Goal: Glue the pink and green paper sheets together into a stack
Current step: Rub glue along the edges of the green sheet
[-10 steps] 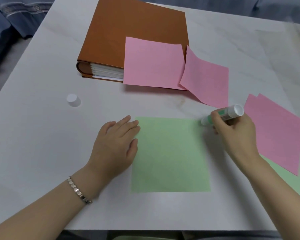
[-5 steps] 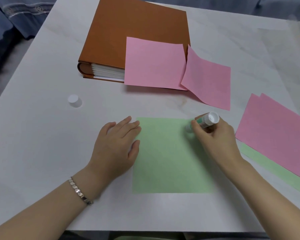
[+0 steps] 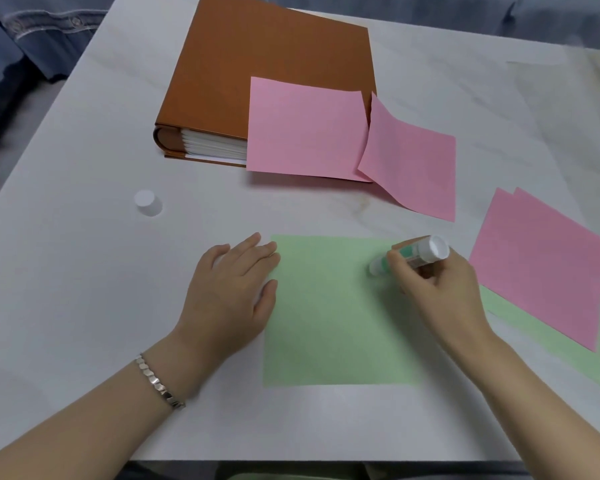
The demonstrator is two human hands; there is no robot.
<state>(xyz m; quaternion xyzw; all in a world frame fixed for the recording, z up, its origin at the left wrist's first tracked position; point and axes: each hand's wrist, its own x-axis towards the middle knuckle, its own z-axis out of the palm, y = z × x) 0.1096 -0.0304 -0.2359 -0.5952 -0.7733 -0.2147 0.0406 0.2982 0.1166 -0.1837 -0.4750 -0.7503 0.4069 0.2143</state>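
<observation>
right hand (image 3: 440, 289) gripping glue stick (image 3: 411, 254) on green sheet (image 3: 333, 317), left hand (image 3: 229, 292) flat

Soft even light, faint shadows, wide-angle edge distortion.

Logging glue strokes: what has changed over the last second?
The right hand, gripping the glue stick, slid its tip leftward from the right edge of the green sheet further onto it. The left hand stayed flat on its left edge; cap, binder and pink sheets did not move.
</observation>
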